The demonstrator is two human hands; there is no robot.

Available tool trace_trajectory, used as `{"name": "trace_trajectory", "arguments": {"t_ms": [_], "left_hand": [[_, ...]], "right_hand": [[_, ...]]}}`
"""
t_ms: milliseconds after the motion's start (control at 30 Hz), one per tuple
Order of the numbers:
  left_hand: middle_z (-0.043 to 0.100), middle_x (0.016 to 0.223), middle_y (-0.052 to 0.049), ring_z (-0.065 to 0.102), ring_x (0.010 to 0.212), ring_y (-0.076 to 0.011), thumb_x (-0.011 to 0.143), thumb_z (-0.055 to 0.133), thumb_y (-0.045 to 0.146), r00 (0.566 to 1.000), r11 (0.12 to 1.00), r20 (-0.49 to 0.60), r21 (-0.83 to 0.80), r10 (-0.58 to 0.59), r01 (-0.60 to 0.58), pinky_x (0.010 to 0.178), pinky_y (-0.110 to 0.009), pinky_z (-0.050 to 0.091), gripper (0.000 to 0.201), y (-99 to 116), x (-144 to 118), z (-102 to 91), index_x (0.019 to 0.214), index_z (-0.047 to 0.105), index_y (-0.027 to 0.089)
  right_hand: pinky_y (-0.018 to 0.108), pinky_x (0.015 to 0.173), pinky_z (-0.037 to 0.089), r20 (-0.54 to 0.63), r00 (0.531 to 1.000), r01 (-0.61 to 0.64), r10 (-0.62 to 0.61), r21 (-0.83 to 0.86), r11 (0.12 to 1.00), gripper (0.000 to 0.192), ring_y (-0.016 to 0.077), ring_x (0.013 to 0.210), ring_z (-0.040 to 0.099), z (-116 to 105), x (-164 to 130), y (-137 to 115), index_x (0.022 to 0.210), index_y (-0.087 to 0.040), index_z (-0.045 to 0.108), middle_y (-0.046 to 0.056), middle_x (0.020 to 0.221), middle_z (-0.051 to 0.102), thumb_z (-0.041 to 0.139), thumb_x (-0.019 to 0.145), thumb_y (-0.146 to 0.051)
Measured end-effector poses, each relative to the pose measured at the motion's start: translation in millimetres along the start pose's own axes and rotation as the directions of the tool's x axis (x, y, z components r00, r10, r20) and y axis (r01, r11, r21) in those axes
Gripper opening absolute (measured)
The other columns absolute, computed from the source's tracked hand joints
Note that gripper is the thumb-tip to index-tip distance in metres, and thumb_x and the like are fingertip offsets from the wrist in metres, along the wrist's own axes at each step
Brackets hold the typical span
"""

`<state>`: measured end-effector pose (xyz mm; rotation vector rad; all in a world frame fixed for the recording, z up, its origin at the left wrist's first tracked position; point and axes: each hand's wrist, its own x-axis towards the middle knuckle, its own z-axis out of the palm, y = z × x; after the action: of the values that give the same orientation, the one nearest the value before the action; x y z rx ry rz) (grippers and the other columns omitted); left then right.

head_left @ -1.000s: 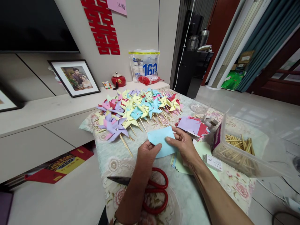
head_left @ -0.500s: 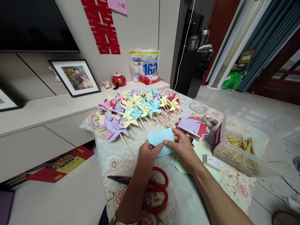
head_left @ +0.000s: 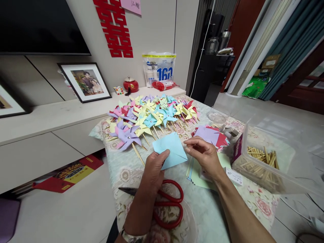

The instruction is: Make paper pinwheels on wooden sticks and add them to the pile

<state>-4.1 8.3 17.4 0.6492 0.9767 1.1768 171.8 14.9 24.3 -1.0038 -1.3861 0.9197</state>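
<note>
A light blue folded paper square (head_left: pixel 170 148) is pinched by its lower corner in my left hand (head_left: pixel 155 167), held above the flowered tablecloth (head_left: pixel 126 172). My right hand (head_left: pixel 206 156) is just right of the paper, thumb and forefinger pinched together near its right edge; I cannot tell whether they touch it. Red-handled scissors (head_left: pixel 169 206) lie on the cloth under my left wrist. A pile of finished paper pinwheels (head_left: pixel 149 116) on wooden sticks spreads across the far side of the table.
Cut coloured paper squares (head_left: pixel 211 135) lie stacked right of my hands, with pale green sheets (head_left: pixel 194 170) under my right wrist. A clear plastic box (head_left: pixel 268 162) of wooden sticks stands at the right. A low cabinet (head_left: pixel 50 135) with a framed photo (head_left: pixel 84 82) runs along the left.
The blue paper went from being held flat by both hands to being held by my left hand alone, turned to a diamond. My right hand slid off to its right edge.
</note>
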Motion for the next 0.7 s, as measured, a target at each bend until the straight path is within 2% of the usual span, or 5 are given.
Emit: {"name": "trace_trajectory", "arguments": {"t_ms": [100, 233, 467, 600, 700], "left_hand": [[0.070, 0.066, -0.001, 0.059, 0.057, -0.0162, 0.065, 0.080, 0.034, 1.000, 0.998, -0.013, -0.058, -0.019, 0.018, 0.053, -0.025, 0.045, 0.023, 0, 0, -2.6, 0.079, 0.070, 0.019], [0.068, 0.065, -0.001, 0.059, 0.060, -0.0168, 0.065, 0.080, 0.035, 1.000, 0.998, -0.008, -0.065, -0.012, 0.011, 0.054, -0.024, 0.044, 0.026, 3, -2, -1.8, 0.083, 0.072, 0.018], [0.067, 0.062, 0.000, 0.060, 0.058, -0.0179, 0.061, 0.081, 0.033, 0.999, 0.997, -0.022, -0.079, -0.025, 0.024, 0.053, -0.025, 0.043, 0.023, 1, 0, -0.8, 0.076, 0.069, 0.019], [0.072, 0.069, -0.003, 0.065, 0.067, -0.0205, 0.062, 0.081, 0.030, 1.000, 0.996, -0.012, -0.088, -0.021, 0.020, 0.062, -0.028, 0.048, 0.034, -5, 3, -1.8, 0.091, 0.072, 0.016], [0.074, 0.073, -0.004, 0.066, 0.069, -0.0201, 0.061, 0.082, 0.029, 0.999, 0.998, -0.039, -0.064, 0.017, -0.019, 0.068, -0.029, 0.051, 0.037, -10, 5, -2.6, 0.093, 0.071, 0.014]], "right_hand": [[0.032, 0.075, 0.047, 0.157, 0.980, 0.143, -0.120, -0.141, 0.980, 0.013, 0.0185, 0.084, 0.060, -2, -1, -4, 0.095, -0.026, 0.077, 0.004, 0.091, 0.065, 0.070, 0.086, -0.021], [0.033, 0.075, 0.047, 0.304, 0.934, 0.265, -0.186, -0.242, 0.933, 0.020, 0.0184, 0.083, 0.061, -1, -1, -2, 0.098, -0.024, 0.077, 0.004, 0.087, 0.065, 0.061, 0.090, -0.014], [0.033, 0.078, 0.048, 0.340, 0.908, 0.345, -0.243, -0.282, 0.895, 0.024, 0.0194, 0.090, 0.059, -1, -1, 1, 0.105, -0.025, 0.075, 0.005, 0.092, 0.062, 0.063, 0.089, -0.011], [0.032, 0.076, 0.047, 0.376, 0.885, 0.384, -0.273, -0.262, 0.885, 0.022, 0.0182, 0.088, 0.058, -2, -2, 1, 0.105, -0.027, 0.076, 0.004, 0.091, 0.060, 0.064, 0.091, -0.014], [0.031, 0.075, 0.046, 0.410, 0.870, 0.395, -0.274, -0.246, 0.885, 0.018, 0.0176, 0.087, 0.057, -3, -2, 3, 0.103, -0.027, 0.076, 0.004, 0.092, 0.058, 0.065, 0.092, -0.017]]}}
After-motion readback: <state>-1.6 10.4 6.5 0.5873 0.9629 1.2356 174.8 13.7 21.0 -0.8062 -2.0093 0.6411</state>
